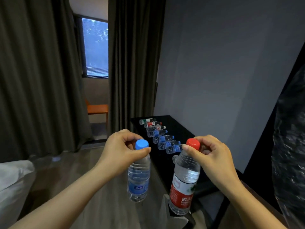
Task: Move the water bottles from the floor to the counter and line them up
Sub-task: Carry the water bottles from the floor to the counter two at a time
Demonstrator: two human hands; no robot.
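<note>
A person stands at the near end of a black counter [179, 128], a bottle hanging upright from each hand, both in the air and short of the countertop. The left hand [118, 146] pinches the blue-capped bottle [138, 179] at its neck, fingers curled. The right hand [212, 156] grips the red-capped bottle [183, 185] the same way, just under the cap. On the counter, at least 7 bottles [162, 139] lie on their sides in a row along its left edge, caps toward the grey wall [222, 71]. A bare strip of countertop runs between the row and that wall. Open floor [99, 164] lies between the white bedding [13, 179] at left and the counter's edge. Dark curtains [132, 63] hang behind.
</note>
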